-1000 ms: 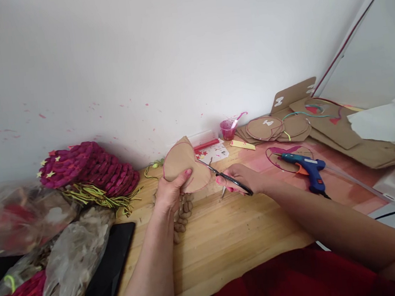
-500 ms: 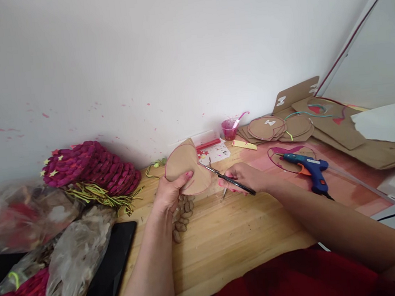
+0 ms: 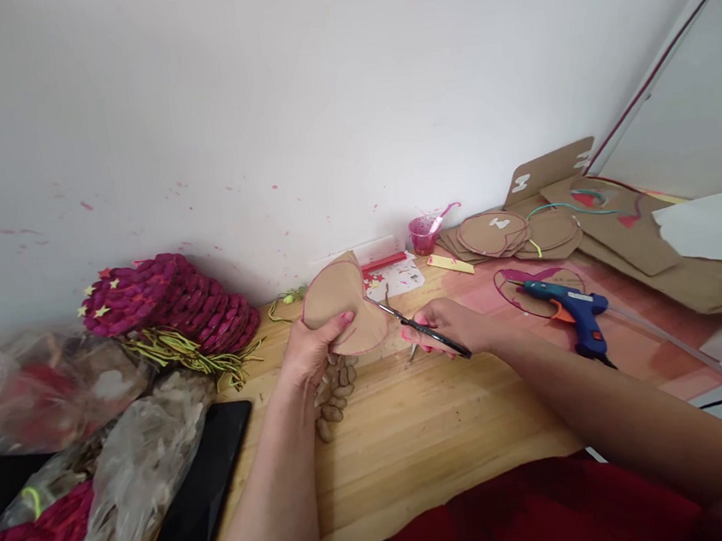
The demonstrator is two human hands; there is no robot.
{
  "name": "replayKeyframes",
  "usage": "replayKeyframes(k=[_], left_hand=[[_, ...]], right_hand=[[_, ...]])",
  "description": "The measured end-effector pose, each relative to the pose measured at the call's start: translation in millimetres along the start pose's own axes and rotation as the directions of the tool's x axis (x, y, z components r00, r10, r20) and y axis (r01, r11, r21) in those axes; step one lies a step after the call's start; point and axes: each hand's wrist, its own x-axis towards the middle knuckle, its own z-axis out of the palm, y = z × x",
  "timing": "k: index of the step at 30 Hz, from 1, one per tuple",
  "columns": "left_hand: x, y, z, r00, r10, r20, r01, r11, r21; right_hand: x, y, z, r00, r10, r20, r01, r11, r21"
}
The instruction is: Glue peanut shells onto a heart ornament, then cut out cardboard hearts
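My left hand (image 3: 317, 341) grips a heart-shaped piece of brown cardboard (image 3: 333, 295), thumb on its face, the piece held above the table. A pink line runs along its edge. My right hand (image 3: 441, 327) is closed round a pair of scissors (image 3: 429, 332) with dark handles. Their blade tips meet the cardboard at the notch of the heart; whether the blades are parted there is too small to tell. Below the cardboard, beside my left wrist, lie several unshelled peanuts (image 3: 335, 394).
A blue glue gun (image 3: 575, 308) rests on the right near stacked cardboard cut-outs (image 3: 492, 232). Behind stands a pink-stained cup (image 3: 423, 235). To the left are magenta decorated pieces (image 3: 171, 303), a black phone (image 3: 200, 490) and plastic bags (image 3: 143, 474).
The whole view has shifted slightly. Both hands, the cardboard heart and the scissors keep nearly the same positions relative to each other.
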Motion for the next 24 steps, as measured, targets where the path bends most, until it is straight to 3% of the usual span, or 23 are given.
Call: replayKeyframes(k=[8,17,24], left_hand=[[1,1,-1,1.000,-0.025,-0.011,0.025,1.000,-0.010],[2,4,-2,1.000,-0.016,0.005,0.016,0.999,-0.029],[1,5,-3,1.000,-0.017,0.010,0.017,1.000,-0.021]], right_hand=[[1,1,-2,1.000,-0.003,0.030,0.004,1.000,-0.017],[2,1,3,0.997,-0.070,-0.028,0.067,0.994,-0.081],[6,10,5,0.993,-0.118,-0.022,0.117,0.993,-0.023]])
